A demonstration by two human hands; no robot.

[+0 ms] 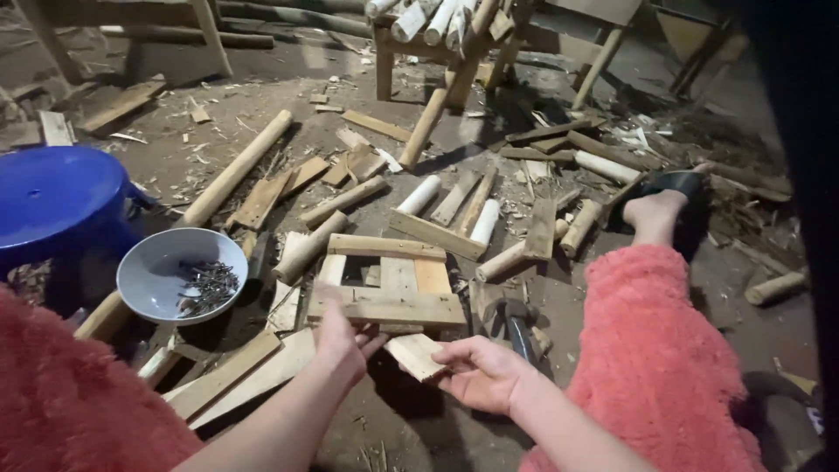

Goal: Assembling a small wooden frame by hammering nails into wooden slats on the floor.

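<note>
I see my left hand resting on the near crosspiece of a small wooden frame made of flat slats; the fingers curl loosely over the slat's front edge, touching it rather than clamped hard. My right hand lies palm up, fingers spread and relaxed, just beside a short slat end that sticks out from under the frame toward me. The fingertips touch or nearly touch that end; I cannot tell if they grip it. The two hands sit close together at the frame's near side, the left on top of it, the right just below and to the right.

The frame lies flat on the dirt floor, straight ahead of me. A hammer lies just right of the frame, next to my right hand. To the left stands a grey bowl holding dark nails, and beyond it a blue plastic stool. Round wooden pegs and offcuts are scattered on the floor beyond the frame.
</note>
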